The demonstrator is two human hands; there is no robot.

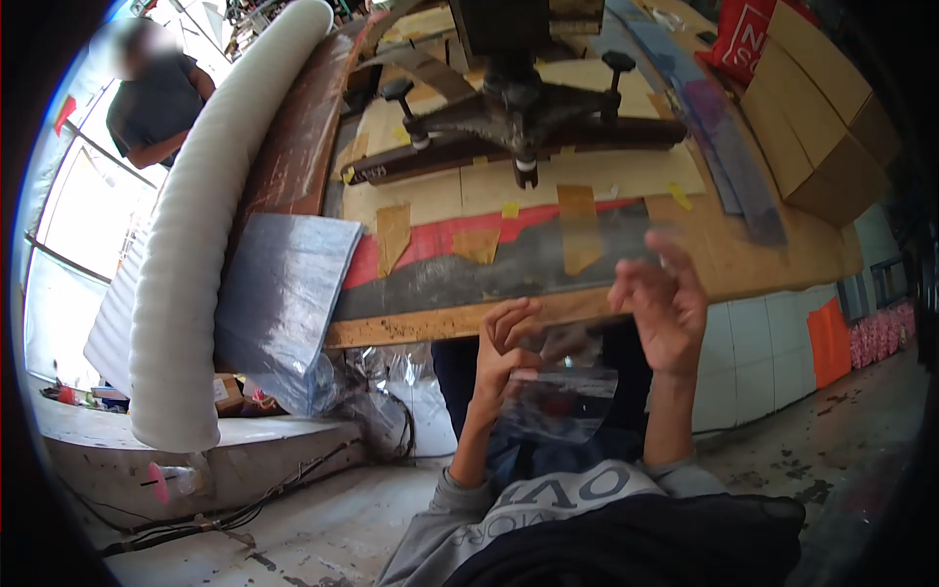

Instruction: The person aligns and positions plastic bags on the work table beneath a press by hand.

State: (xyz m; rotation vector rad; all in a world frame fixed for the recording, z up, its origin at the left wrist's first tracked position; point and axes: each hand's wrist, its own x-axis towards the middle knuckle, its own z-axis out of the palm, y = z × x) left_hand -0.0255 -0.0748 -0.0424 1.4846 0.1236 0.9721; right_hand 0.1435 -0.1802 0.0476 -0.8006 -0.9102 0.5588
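Note:
My left hand is in front of the table's near edge, its fingers curled and pinching a clear plastic sheet or bag. The plastic hangs over my lap, see-through, so its exact shape is hard to make out. Higher up and to the right, my right hand is raised with its fingers bent and apart. Its fingertips are blurred, and I see nothing held in it. Beyond both hands stands a dark metal press head with a clamp bar over the taped work board.
A long white foam roll lies along the left, beside a stack of clear plastic sheets. On the right are a cardboard box, a red bag and bluish plastic strips. Another person is at the far left.

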